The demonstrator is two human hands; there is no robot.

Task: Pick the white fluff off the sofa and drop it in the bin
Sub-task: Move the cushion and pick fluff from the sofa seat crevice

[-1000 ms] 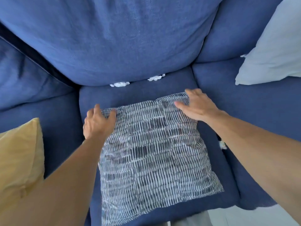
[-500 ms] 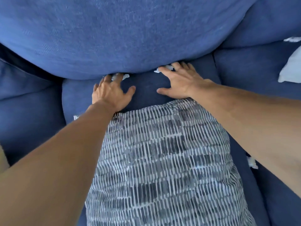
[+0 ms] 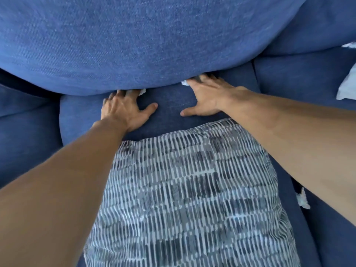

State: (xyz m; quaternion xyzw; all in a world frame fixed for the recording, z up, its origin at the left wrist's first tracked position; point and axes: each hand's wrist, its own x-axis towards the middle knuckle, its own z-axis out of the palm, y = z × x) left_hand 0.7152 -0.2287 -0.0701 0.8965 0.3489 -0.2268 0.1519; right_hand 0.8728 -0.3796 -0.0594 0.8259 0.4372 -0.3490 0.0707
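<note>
Left grip (image 3: 125,110) palm-down, right grip (image 3: 204,99) palm-down, thumbs splayed inward

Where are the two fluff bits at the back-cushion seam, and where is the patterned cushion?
Left seam fluff (image 3: 142,91): head view, on the white tuft's exposed right end.
Right seam fluff (image 3: 184,82): head view, on its visible left tip.
Patterned cushion (image 3: 192,189): head view, middle of its top face.
</note>
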